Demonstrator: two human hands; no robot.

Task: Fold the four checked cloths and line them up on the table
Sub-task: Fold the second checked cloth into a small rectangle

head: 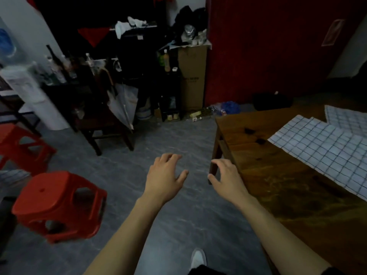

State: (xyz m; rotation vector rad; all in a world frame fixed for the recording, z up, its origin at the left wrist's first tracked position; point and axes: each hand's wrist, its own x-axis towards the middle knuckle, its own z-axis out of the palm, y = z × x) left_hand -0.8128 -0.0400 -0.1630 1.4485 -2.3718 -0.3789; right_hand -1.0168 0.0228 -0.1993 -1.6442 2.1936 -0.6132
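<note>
Grey floor (178, 135) fills the middle of the view, with a brown wooden surface (278, 175) at the right. On that surface lies a white checked cloth (321, 149) spread flat, and a second checked cloth (347, 118) lies just behind it toward the far edge, the two overlapping at a corner. Both run out of view at the right, so I cannot tell how many cloths there are in all.

Both hands are held out over the floor, short of the cloths. The left hand (165, 173) hangs palm down with its fingers spread and relaxed, gripping nothing. The right hand (226, 175) is near the corner of the surface, its fingers loosely bent and apart, also gripping nothing.

Two red stools (57, 203) stand at the left, one behind the other. Behind them are a dark wooden chair (103, 120) with a folded umbrella (124, 104) leaning on it, a cardboard box (191, 78) and cluttered shelves with bottles. A red wall (268, 46) rises behind the surface. A white shoe (197, 258) shows at the bottom.
</note>
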